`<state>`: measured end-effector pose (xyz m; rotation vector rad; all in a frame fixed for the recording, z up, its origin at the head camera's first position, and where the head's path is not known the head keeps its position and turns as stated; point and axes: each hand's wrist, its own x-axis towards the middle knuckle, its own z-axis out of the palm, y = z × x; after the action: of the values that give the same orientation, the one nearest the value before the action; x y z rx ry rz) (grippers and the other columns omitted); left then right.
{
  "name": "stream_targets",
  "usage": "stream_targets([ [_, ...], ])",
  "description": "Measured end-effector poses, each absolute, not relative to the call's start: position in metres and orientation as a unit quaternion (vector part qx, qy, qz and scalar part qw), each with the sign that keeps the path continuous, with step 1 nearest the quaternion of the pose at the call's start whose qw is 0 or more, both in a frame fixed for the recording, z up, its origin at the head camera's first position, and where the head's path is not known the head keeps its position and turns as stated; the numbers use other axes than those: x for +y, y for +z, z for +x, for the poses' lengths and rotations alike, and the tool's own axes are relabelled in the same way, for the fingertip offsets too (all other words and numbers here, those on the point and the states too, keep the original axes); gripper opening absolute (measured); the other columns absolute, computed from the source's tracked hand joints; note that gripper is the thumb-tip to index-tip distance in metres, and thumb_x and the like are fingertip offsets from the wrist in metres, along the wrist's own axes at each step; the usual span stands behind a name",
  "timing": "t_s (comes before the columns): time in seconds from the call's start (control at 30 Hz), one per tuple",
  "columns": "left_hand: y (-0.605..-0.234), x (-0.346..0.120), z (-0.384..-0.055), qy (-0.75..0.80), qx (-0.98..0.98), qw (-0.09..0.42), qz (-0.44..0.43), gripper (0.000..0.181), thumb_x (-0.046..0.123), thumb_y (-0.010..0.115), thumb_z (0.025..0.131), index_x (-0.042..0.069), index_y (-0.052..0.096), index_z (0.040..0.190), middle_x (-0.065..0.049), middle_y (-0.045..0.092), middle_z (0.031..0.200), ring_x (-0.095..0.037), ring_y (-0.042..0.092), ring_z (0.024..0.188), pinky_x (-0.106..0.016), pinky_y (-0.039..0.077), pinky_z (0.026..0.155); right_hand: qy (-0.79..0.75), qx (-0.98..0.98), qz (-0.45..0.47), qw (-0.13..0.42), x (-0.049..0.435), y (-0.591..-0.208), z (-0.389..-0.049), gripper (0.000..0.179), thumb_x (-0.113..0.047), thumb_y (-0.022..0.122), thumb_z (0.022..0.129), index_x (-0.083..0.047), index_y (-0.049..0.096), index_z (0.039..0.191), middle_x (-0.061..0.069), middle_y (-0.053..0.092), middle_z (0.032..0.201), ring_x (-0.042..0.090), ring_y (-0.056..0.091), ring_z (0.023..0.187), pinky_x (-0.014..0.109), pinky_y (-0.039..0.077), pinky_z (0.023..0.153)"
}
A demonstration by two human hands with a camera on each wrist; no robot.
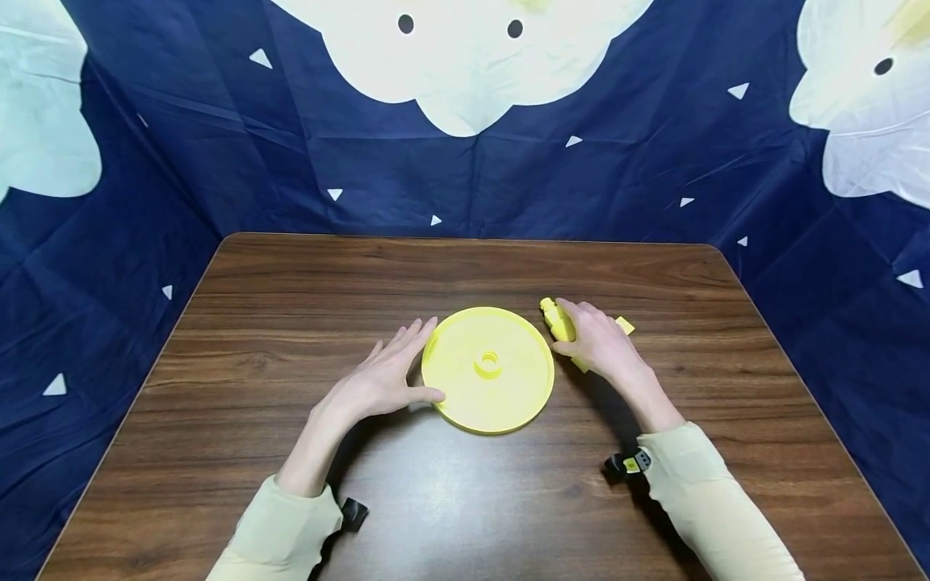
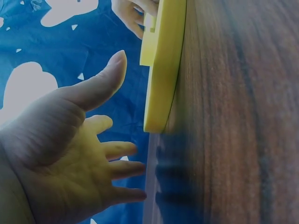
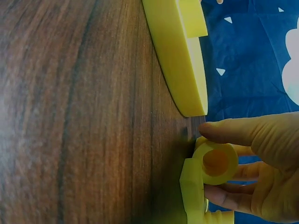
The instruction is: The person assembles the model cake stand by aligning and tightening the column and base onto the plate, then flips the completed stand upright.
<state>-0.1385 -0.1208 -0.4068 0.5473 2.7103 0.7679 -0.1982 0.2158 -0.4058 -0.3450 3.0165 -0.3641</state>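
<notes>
A round yellow disc (image 1: 465, 403) with a raised rim and a short hollow hub (image 1: 488, 365) at its middle lies flat on the table. At its left edge is my left hand (image 1: 378, 386), fingers spread and fairly straight; in the left wrist view the thumb and fingers (image 2: 122, 149) look apart from the disc. Right of the disc, my right hand (image 1: 599, 339) grips a yellow tube-like piece (image 3: 195, 177) with a round open end, thumb on one side and fingers on the other. More yellow parts (image 1: 625, 325) show beside that hand, partly hidden beneath it.
The brown wood-grain table (image 1: 305, 290) has its far edge against a dark blue cloth (image 1: 240, 161) with white cloud shapes. Black straps with small devices (image 1: 626, 465) sit at both cuffs.
</notes>
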Motion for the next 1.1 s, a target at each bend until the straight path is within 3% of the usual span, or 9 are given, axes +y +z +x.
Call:
stream_targets([
  [0.2, -0.408, -0.121, -0.138, 0.261, 0.935, 0.151, 0.187, 0.102, 0.055, 0.068, 0.077, 0.031, 0.004, 0.153, -0.008, 0.013, 0.16, -0.032, 0.011, 0.148, -0.062, 0.012, 0.115, -0.129, 0.985, -0.102, 0.05, 0.215, -0.404, -0.198, 0.069, -0.024, 0.068, 0.079, -0.01, 0.042, 0.142, 0.014, 0.061, 0.111, 0.024, 0.055, 0.085, 0.038, 0.046, 0.068],
  [0.4, -0.409, -0.122, -0.139, 0.257, 0.934, 0.161, 0.189, 0.103, 0.055, 0.069, 0.078, 0.03, 0.002, 0.153, -0.01, 0.013, 0.16, -0.034, 0.01, 0.147, -0.062, 0.012, 0.115, -0.145, 0.984, -0.09, 0.041, 0.215, -0.402, -0.198, 0.065, -0.025, 0.065, 0.08, -0.011, 0.046, 0.14, 0.012, 0.061, 0.104, 0.023, 0.052, 0.075, 0.03, 0.039, 0.059],
  [0.63, -0.409, -0.123, -0.14, 0.256, 0.933, 0.17, 0.188, 0.104, 0.055, 0.069, 0.077, 0.031, 0.002, 0.153, -0.01, 0.013, 0.16, -0.034, 0.008, 0.148, -0.06, 0.011, 0.116, -0.179, 0.982, -0.062, 0.014, 0.215, -0.392, -0.195, 0.065, -0.03, 0.066, 0.078, -0.013, 0.049, 0.138, 0.013, 0.062, 0.112, 0.023, 0.053, 0.077, 0.028, 0.038, 0.057],
  [1.1, -0.409, -0.12, -0.142, 0.255, 0.934, 0.17, 0.183, 0.102, 0.053, 0.069, 0.078, 0.027, 0.005, 0.153, -0.012, 0.015, 0.159, -0.036, 0.01, 0.147, -0.059, 0.012, 0.117, -0.242, 0.968, -0.05, -0.05, 0.213, -0.377, -0.184, 0.054, -0.03, 0.067, 0.078, -0.016, 0.058, 0.13, 0.009, 0.062, 0.097, 0.021, 0.055, 0.075, 0.028, 0.044, 0.058],
])
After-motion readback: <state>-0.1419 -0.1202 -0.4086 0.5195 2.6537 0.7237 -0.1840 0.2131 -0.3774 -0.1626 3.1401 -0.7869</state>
